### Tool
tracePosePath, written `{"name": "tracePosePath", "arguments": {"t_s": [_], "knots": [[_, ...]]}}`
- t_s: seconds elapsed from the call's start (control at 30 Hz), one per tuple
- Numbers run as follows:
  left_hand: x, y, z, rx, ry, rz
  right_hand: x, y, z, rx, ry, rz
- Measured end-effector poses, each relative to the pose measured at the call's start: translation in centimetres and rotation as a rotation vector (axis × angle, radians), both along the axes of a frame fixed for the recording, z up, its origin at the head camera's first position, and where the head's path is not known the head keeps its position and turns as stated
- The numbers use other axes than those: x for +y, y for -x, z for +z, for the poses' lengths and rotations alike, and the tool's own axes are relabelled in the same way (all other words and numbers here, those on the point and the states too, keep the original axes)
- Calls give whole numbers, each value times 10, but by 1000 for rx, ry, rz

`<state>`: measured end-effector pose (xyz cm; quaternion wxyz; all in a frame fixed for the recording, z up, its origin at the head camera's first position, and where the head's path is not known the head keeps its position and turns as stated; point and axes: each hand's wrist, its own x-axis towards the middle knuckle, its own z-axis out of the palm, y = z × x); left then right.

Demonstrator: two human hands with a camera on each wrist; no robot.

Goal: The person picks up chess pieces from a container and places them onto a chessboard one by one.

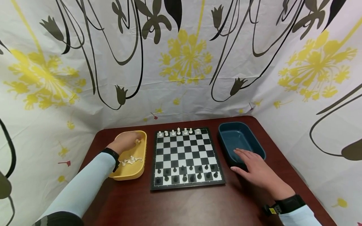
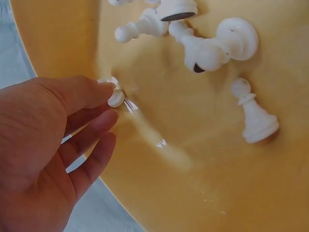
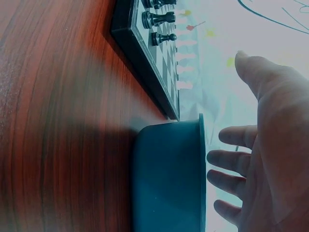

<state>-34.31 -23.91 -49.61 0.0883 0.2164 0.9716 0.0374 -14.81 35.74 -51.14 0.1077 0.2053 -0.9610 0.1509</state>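
- From where I stand, the person's left grip [image 1: 126,142] is down in the yellow tub [image 1: 144,163], at the left end of the bench [image 1: 186,205].
- That grip is pinching a white piece [image 2: 116,98] between thumb and fingertip, close to the tub's wall; just a small rounded bit of the piece peeps out, and the other fingers curve below it.
- More loose white pieces [image 1: 131,160] are in the same tub: several bunched together, plus one pawn [image 2: 256,113] lying a little apart from the rest.
- The right grip [image 1: 255,169] pinches nothing, its thumb held away from the spread fingers. It hangs by the near edge of the blue tub [image 1: 255,142], and I can't tell whether the fingertips touch the rim.
- Between the two tubs sits the chessboard [image 1: 183,150]. Seven white chessmen [image 1: 178,131] stand along its far edge, and dark chessmen [image 1: 185,178] fill two rows at the near side.
- Both arms wear pale blue sleeves [image 1: 85,182] and dark wristbands [image 1: 288,205].
- Around the bench hangs a white sheet [image 1: 169,103] printed with yellow blooms and dark, looping stems.
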Motion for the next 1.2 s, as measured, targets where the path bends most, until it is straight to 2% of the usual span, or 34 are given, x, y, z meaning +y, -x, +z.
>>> {"name": "tracePosePath", "arguments": {"t_s": [0.13, 0.17, 0.37, 0.7, 0.83, 1.03, 1.2], "knots": [[-3, 4, -5, 37, 57, -40, -1, 0, 1, -23, 1, -4], [-4, 5, -6, 47, 67, -56, -4, -2, 7, -49, -1, -12], [-10, 5, -9, 50, 74, -87, -8, -4, 14, -96, -46, -41], [-14, 8, -10, 14, 50, -68, -7, -3, 11, -98, -51, -47], [-14, 9, -9, -5, 35, -45, -6, -3, 11, -99, -47, -49], [-16, 8, -7, -27, 6, 24, -6, -3, 10, -102, -47, -56], [-18, 6, -1, -13, -10, 34, -7, -3, 11, -97, -45, -57]]}}
